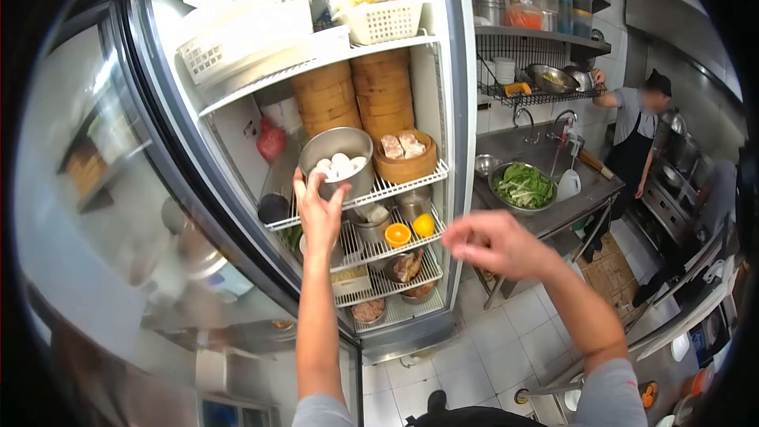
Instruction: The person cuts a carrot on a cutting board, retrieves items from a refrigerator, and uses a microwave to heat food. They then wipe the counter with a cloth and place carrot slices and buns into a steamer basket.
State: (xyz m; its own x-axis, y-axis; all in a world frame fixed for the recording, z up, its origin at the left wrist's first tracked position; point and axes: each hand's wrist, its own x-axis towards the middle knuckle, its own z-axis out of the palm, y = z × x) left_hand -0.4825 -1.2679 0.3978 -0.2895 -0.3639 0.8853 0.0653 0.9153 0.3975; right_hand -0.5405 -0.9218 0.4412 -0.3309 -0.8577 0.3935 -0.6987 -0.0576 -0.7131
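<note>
The left hand (320, 209) is raised into the open fridge and lies wide open against the front wall of a metal bowl (338, 150), the thumb up at the bowl's left side and the fingers spread near its lower edge. It touches the bowl but is not closed around it, and I cannot tell if it carries any weight. The bowl holds white round pieces (341, 166), maybe eggs or buns, and stands on a wire shelf (431, 172), so from what shows it is reached but not lifted out. The right hand (494, 243) hangs in the air before the fridge, well apart from the shelves, a little blurred, the fingers loosely bent and holding nothing. Just beside the bowl, on the same shelf, sits a bamboo steamer (405, 168) with pale food in it, and behind both is a stack of steamers (356, 99). On the shelf below lie orange halves (398, 235) among small metal pots. The glass door (95, 158) stands wide open at the left. To the right are a sink counter (577, 198) with a bowl of greens (522, 186), and farther off another person (636, 122) at work.
</note>
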